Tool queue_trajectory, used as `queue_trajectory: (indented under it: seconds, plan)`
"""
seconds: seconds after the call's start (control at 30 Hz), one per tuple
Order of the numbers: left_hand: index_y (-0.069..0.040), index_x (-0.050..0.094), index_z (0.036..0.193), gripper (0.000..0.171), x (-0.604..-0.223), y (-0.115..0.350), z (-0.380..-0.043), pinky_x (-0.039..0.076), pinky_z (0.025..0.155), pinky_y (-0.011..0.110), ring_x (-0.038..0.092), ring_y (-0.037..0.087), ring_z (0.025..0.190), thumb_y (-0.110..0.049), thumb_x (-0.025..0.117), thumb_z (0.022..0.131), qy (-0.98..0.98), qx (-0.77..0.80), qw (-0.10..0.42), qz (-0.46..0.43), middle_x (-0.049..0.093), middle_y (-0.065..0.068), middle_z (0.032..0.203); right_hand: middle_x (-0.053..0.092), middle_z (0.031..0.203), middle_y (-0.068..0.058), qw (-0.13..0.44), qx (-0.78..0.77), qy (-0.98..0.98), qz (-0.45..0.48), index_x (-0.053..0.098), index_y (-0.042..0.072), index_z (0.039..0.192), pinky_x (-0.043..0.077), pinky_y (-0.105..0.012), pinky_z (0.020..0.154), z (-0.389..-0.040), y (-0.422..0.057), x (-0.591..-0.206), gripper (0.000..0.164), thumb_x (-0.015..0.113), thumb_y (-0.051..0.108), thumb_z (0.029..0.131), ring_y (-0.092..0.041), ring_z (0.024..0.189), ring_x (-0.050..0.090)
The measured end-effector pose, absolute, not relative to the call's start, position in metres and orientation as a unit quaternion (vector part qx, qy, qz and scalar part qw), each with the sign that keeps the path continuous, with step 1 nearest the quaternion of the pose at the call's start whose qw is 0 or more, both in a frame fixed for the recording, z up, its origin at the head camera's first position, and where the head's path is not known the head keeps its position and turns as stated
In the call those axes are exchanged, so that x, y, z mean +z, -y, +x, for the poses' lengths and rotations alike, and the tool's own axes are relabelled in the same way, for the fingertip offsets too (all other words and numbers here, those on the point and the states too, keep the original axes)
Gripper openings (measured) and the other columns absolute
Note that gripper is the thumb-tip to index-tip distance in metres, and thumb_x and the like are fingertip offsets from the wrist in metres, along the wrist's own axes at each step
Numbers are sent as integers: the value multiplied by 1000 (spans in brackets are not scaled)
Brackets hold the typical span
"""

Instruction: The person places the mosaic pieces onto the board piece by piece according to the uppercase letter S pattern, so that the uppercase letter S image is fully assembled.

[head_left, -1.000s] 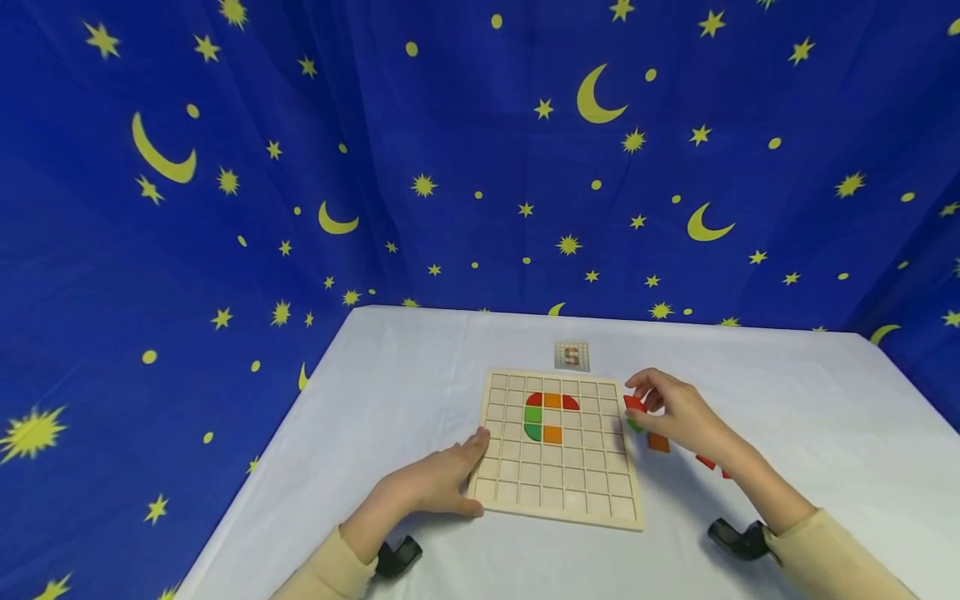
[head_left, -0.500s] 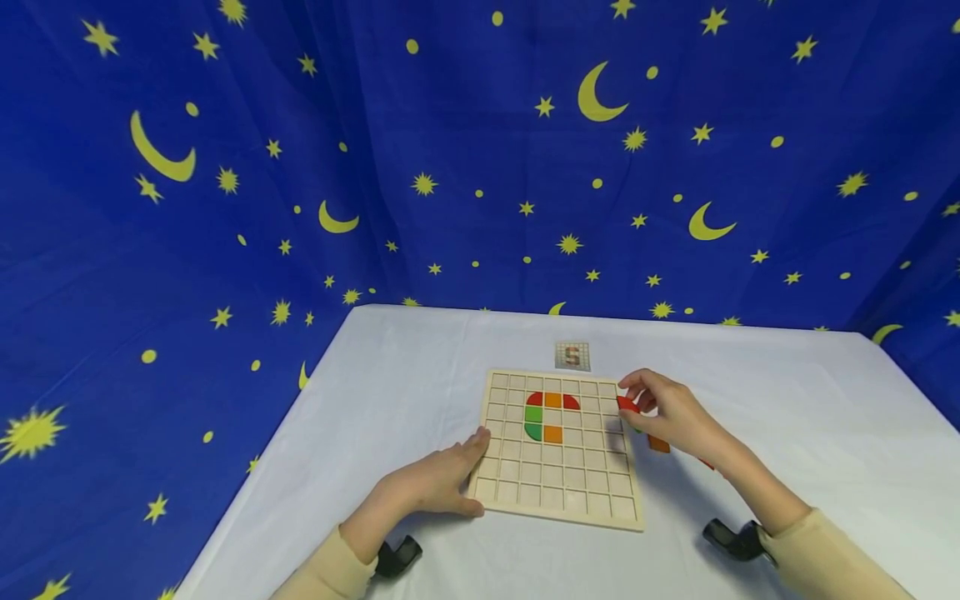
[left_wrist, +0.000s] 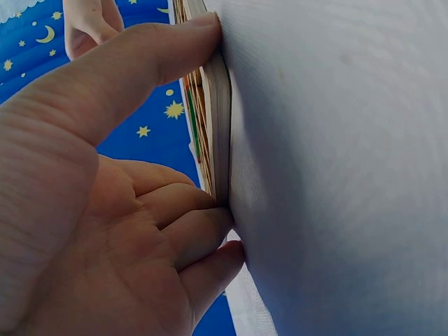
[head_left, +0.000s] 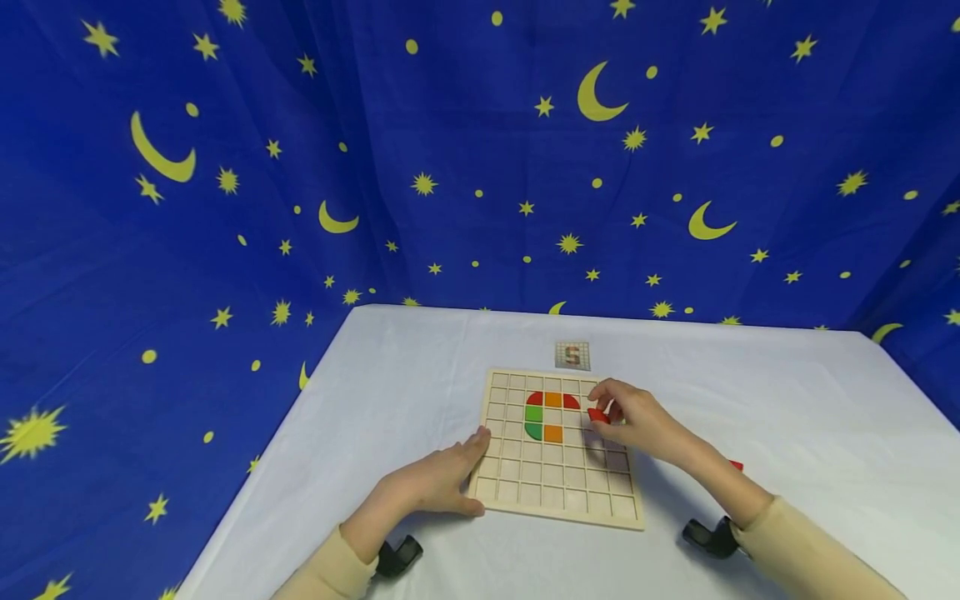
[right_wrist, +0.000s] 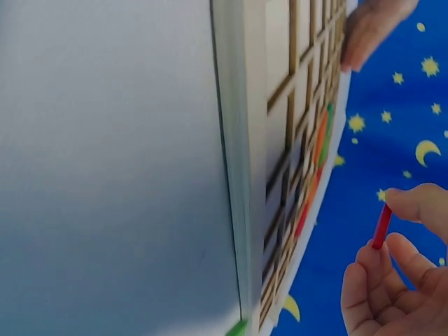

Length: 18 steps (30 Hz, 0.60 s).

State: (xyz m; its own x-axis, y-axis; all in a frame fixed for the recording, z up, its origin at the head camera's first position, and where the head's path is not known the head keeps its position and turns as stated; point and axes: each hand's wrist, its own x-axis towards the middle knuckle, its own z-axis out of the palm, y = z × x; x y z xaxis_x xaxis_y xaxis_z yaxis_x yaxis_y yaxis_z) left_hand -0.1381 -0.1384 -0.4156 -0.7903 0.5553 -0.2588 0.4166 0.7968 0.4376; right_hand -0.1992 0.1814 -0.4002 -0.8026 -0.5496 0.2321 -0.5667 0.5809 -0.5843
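Observation:
My right hand (head_left: pixel 641 421) pinches a small red tile (head_left: pixel 597 415) between thumb and fingertips, above the right part of a wooden grid board (head_left: pixel 558 500). In the right wrist view that tile (right_wrist: pixel 382 225) is seen edge-on, apart from the board. My left hand (head_left: pixel 442 479) rests at the board's left side, thumb near the front corner and fingers along the edge; the left wrist view shows them touching the board's rim (left_wrist: pixel 220 133). Red, orange and green tiles sit in the board's upper cells, among them a rounded green tile (head_left: pixel 533 431) and an orange square (head_left: pixel 553 434).
Behind the board lies a small card (head_left: pixel 572 356) with an S-shaped pattern on a grid. A red tile (head_left: pixel 737 465) shows beyond my right forearm, and a green tile (right_wrist: pixel 238 327) pokes into the right wrist view. A blue star-patterned cloth (head_left: pixel 480 167) hangs behind the white table.
My right hand has carried the red tile leftward, from beside the board's right edge to over its grid. The left hand and the board have stayed put.

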Motion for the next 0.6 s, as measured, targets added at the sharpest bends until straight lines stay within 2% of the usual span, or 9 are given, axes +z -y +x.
queue_trajectory:
  seconds: [0.27,0.6]
  plan:
    - [3,20,148,99,-415,139,-138,31,105,50,30,37,134,-36,77,77,-928,185,192,261,18,16,154,57,83,0,-4,329,878,348,57,1,105,46,-22,55,-203,-163,-409,29,72,6,80,-8,64,50]
    - [4,20,148,99,-414,140,-137,31,104,50,31,39,133,-36,76,78,-927,186,194,263,18,16,154,57,78,3,-18,309,879,362,54,5,98,44,-22,54,-206,-152,-418,27,74,8,79,-5,60,46]
